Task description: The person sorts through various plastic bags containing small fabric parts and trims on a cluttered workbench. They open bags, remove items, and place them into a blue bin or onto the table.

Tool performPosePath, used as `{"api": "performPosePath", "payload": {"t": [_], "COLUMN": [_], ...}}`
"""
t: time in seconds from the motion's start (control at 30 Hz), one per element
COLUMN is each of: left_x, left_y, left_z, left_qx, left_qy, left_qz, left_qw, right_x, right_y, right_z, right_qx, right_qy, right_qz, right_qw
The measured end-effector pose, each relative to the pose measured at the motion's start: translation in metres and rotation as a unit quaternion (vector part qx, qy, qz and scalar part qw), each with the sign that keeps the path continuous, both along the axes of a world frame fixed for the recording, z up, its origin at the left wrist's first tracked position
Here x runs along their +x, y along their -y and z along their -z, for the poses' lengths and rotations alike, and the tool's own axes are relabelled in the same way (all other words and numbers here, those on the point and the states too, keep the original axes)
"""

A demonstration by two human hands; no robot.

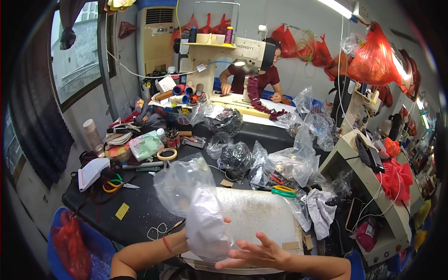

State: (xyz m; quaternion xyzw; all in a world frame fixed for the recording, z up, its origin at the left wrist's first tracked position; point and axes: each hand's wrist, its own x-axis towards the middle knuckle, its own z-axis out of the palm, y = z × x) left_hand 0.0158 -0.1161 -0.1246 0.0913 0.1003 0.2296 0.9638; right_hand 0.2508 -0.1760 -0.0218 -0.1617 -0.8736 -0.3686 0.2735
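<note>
A crumpled white bundle (205, 226), apparently cloth or paper, stands upright in front of me above the pale work board (261, 210). My left hand (227, 220) is mostly hidden behind it, with only a fingertip showing at its right side; the hand appears closed around it. From the top of the bundle a clear plastic bag (182, 182) spreads out over the black table (149, 196). Fingers spread, my right hand (260, 252) hovers just right of the bundle's lower end with nothing in it.
Scissors (119, 184) and a yellow card (122, 211) lie at left. Tape rolls (283, 191), clear bags and white cloth (321, 210) crowd the right. Across the table a person in a dark red top sits at a sewing machine (252, 51). Blue bins flank the table.
</note>
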Motion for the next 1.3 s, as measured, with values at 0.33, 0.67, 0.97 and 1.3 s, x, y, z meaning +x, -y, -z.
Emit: {"api": "performPosePath", "payload": {"t": [0.33,0.67,0.97,1.3], "left_x": [0.051,0.054,0.039,0.044], "left_y": [0.037,0.019,0.035,0.049], "left_z": [-0.114,-0.076,-0.042,-0.063], "left_qx": [0.028,0.75,0.809,0.717], "left_qy": [-0.298,-0.516,-0.537,-0.48], "left_qz": [-0.134,-0.397,-0.133,-0.409], "left_qw": [0.945,0.117,0.201,0.296], "right_x": [0.014,0.006,-0.002,-0.017], "right_y": [-0.024,-0.061,-0.102,-0.068], "right_z": [-0.019,0.027,0.023,0.018], "right_qx": [-0.287,-0.899,-0.641,-0.607], "right_qy": [-0.139,-0.356,0.023,0.027], "right_qz": [-0.057,-0.067,0.359,0.302], "right_qw": [0.946,0.244,0.678,0.735]}}
